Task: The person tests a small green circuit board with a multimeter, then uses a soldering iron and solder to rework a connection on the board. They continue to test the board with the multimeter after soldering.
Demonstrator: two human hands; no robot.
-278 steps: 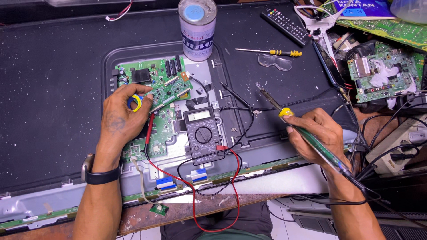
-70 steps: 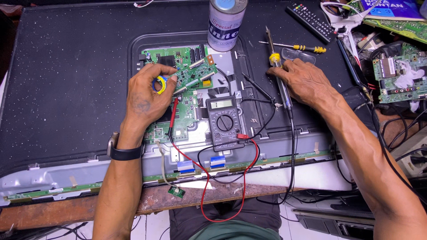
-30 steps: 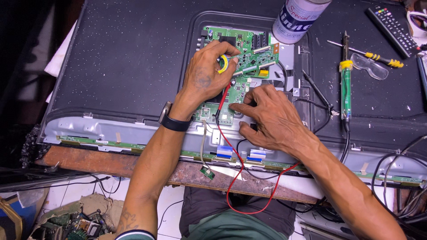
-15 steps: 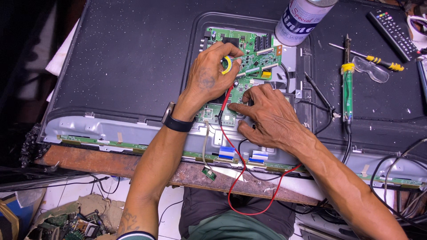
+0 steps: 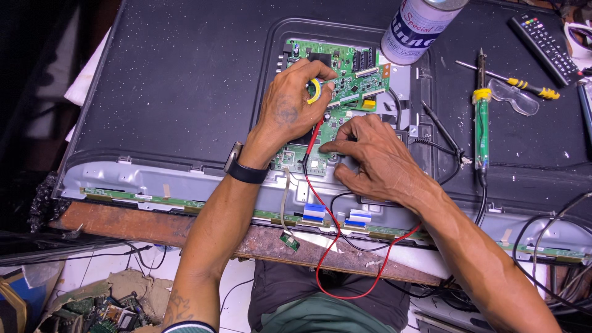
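A green circuit board [image 5: 345,68] lies in the recess of a black flat-panel back [image 5: 172,92]. My left hand [image 5: 290,114] rests on the board. It pinches a small yellow roll [image 5: 315,91] and holds a red test probe [image 5: 313,135], whose red lead [image 5: 333,246] loops down over the table edge. My right hand [image 5: 379,163] lies flat just below and right of it. Its index finger points left onto the board. This hand covers the meter and holds nothing I can see.
A green soldering iron [image 5: 481,117], a black probe [image 5: 441,126], a yellow-handled screwdriver [image 5: 524,85] and clear safety glasses [image 5: 518,102] lie on the panel to the right. A white can [image 5: 422,28] stands behind the board, a remote [image 5: 542,40] far right. Cables hang off the wooden bench edge [image 5: 154,225].
My right hand has laid the soldering iron on the panel and come over to the meter beside my left hand. In the last half second both hands barely move.
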